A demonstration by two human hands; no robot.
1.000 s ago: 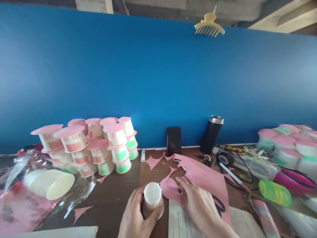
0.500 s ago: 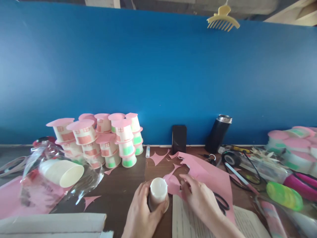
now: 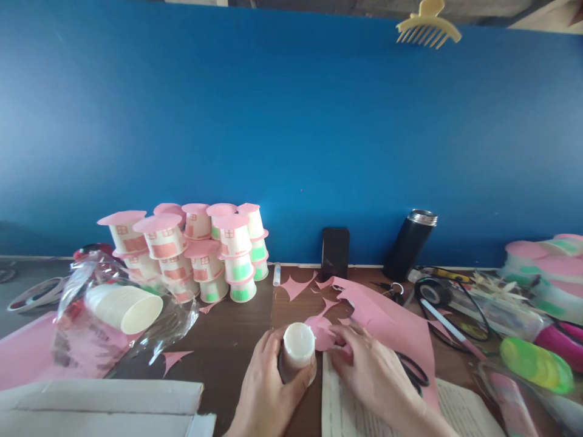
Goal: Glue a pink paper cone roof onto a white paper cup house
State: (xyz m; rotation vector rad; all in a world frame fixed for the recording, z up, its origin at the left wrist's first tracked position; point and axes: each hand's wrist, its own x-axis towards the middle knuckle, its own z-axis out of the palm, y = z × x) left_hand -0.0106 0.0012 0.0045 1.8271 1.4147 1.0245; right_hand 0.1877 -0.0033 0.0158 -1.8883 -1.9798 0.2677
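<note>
My left hand (image 3: 273,382) is wrapped around a white paper cup (image 3: 299,346), which stands with its bottom up. Just right of it, the curled fingers of my right hand (image 3: 364,364) pinch at a pink paper piece (image 3: 320,332) lying on the desk; the fingertips are partly hidden. Under my right wrist lies a large pink paper sheet (image 3: 387,312) with cut-outs along its edge. The black handles of scissors (image 3: 415,371) show beside that wrist, above a printed page (image 3: 346,400).
Stacked paper-cup houses (image 3: 159,240) with pink discs stand at the left, behind cups in a clear bag (image 3: 127,309). A black phone (image 3: 335,252) and a black bottle (image 3: 410,243) lean near the blue partition (image 3: 291,121). Cables, green slime-coloured plastic (image 3: 535,364) and more cups crowd the right.
The view has shifted slightly, so things sit farther right. My right hand's fingers have lowered and curled onto the pink paper. My left hand keeps its hold on the cup.
</note>
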